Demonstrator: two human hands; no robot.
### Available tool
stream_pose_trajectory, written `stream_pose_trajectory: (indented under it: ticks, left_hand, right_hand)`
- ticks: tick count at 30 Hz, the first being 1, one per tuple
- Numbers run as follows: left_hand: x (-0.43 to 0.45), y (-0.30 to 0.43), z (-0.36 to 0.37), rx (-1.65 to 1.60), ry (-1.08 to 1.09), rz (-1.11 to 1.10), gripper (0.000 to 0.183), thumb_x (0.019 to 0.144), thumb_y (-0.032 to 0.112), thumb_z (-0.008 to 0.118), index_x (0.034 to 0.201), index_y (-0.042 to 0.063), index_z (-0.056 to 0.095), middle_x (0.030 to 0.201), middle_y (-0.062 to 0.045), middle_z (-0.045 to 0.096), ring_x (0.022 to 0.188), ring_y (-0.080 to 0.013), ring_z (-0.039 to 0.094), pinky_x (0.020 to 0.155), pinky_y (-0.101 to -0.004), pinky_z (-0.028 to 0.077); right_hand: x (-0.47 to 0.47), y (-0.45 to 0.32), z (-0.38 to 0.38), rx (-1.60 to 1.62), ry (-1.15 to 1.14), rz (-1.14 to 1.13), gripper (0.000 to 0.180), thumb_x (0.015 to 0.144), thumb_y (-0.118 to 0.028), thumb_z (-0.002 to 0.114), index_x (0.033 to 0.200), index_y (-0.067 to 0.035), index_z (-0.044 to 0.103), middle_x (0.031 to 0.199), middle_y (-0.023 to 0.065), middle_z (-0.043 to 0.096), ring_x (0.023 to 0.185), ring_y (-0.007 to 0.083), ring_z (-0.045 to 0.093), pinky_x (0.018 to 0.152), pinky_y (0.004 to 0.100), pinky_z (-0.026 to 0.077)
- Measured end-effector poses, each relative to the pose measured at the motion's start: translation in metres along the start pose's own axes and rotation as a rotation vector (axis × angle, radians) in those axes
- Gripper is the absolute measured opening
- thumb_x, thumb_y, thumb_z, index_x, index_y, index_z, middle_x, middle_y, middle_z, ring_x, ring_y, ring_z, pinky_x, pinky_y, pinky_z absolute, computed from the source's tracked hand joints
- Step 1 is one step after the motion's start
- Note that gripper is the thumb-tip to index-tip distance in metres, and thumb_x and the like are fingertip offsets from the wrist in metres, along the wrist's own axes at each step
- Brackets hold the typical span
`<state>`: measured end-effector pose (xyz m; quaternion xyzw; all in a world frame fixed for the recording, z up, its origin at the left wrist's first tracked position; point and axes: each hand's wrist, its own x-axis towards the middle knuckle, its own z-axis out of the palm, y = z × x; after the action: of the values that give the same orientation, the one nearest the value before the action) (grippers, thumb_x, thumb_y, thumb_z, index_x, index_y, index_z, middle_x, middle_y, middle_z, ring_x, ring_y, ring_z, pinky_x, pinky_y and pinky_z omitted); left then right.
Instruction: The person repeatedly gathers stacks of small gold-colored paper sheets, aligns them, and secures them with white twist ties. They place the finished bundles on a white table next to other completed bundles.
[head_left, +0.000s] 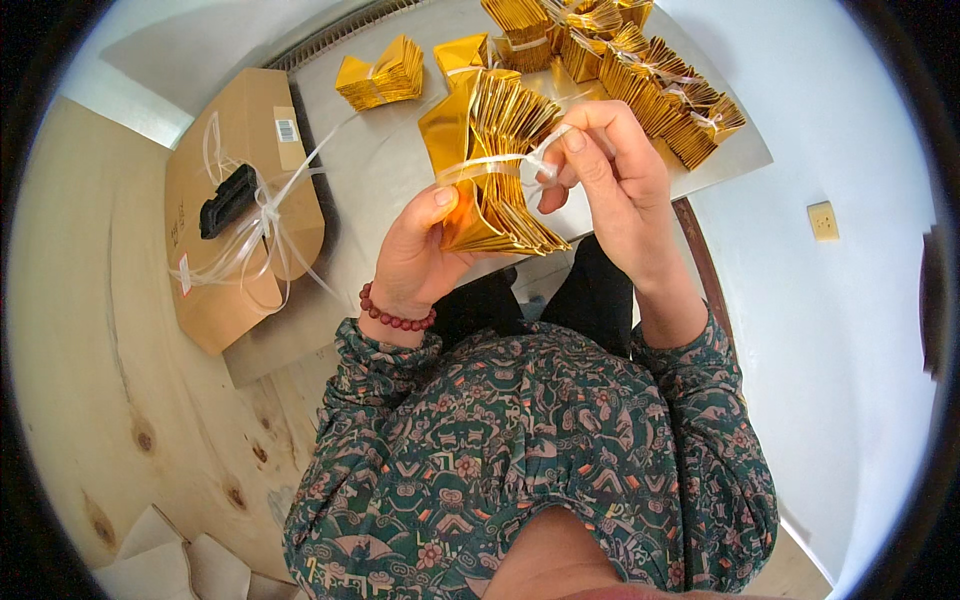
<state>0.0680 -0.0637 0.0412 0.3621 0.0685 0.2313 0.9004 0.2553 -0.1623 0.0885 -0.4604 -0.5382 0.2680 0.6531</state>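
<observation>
My left hand (424, 244) grips a bundle of folded gold foil paper (502, 202) from below, its thumb lying on the near left face. A white plastic ribbon (491, 161) wraps the bundle's pinched middle, and the layers fan out on both sides of it. On the right side, my right hand (619, 180) pinches the ribbon's end between thumb and index finger, close to where the strands meet. Its other fingers curl behind the ribbon, partly hidden. The bundle is held above the near part of a metal-topped table (390, 161).
Several tied gold bundles (637, 82) crowd the table's far right. Another bundle (381, 73) and a smaller gold one (461, 58) lie at the far side. At left, a cardboard box (225, 292) carries loose white ribbon strands (268, 214) and a black object (229, 201). A wall outlet (823, 221) is at right.
</observation>
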Motion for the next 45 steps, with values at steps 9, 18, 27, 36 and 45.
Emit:
stream_pose_trajectory:
  ticks: [9, 18, 27, 36, 45]
  left_hand:
    - [-0.006, 0.006, 0.001, 0.083, 0.051, 0.119, 0.059, 0.095, 0.031, 0.056, 0.139, -0.008, 0.046, 0.132, -0.017, 0.060, 0.118, -0.0270, 0.062, 0.105, -0.0415, 0.048]
    - [-0.018, -0.022, -0.005, -0.090, -0.038, 0.248, 0.071, 0.085, 0.034, 0.068, 0.140, -0.005, 0.047, 0.131, -0.016, 0.062, 0.120, -0.0265, 0.062, 0.105, -0.0412, 0.047]
    - [-0.039, -0.003, 0.002, 0.080, -0.060, 0.238, 0.071, 0.084, 0.033, 0.071, 0.140, -0.004, 0.048, 0.133, -0.015, 0.061, 0.122, -0.0263, 0.060, 0.107, -0.0409, 0.046]
    - [-0.038, 0.005, 0.025, 0.133, -0.065, 0.257, 0.071, 0.082, 0.032, 0.074, 0.139, -0.002, 0.049, 0.135, -0.014, 0.060, 0.125, -0.0261, 0.058, 0.108, -0.0405, 0.044]
    - [-0.039, 0.010, 0.031, 0.156, -0.073, 0.257, 0.072, 0.081, 0.031, 0.076, 0.139, -0.001, 0.050, 0.136, -0.013, 0.059, 0.127, -0.0259, 0.056, 0.109, -0.0402, 0.043]
  right_hand:
    - [-0.001, -0.014, -0.005, 0.246, -0.074, 0.165, 0.012, 0.106, -0.012, 0.046, 0.112, -0.003, 0.052, 0.090, 0.0112, 0.070, 0.048, 0.0100, 0.060, 0.043, 0.0204, 0.044]
    - [0.002, -0.076, 0.002, 0.466, -0.202, 0.349, 0.014, 0.102, -0.010, 0.045, 0.106, 0.003, 0.048, 0.073, 0.0197, 0.069, 0.033, 0.0132, 0.052, 0.035, 0.0219, 0.041]
    - [-0.007, -0.130, 0.026, 0.729, -0.225, 0.314, 0.020, 0.093, -0.002, 0.062, 0.097, 0.012, 0.048, 0.079, 0.0278, 0.070, 0.045, 0.0140, 0.060, 0.038, 0.0237, 0.045]
    - [-0.009, -0.103, 0.049, 0.827, -0.277, -0.215, 0.016, 0.094, 0.005, 0.060, 0.104, 0.016, 0.053, 0.089, 0.0230, 0.067, 0.066, 0.0187, 0.068, 0.055, 0.0250, 0.053]
    - [-0.015, -0.090, 0.060, 1.008, -0.264, -0.368, 0.011, 0.093, 0.012, 0.058, 0.103, 0.016, 0.057, 0.092, 0.0183, 0.064, 0.078, 0.0214, 0.071, 0.063, 0.0274, 0.056]
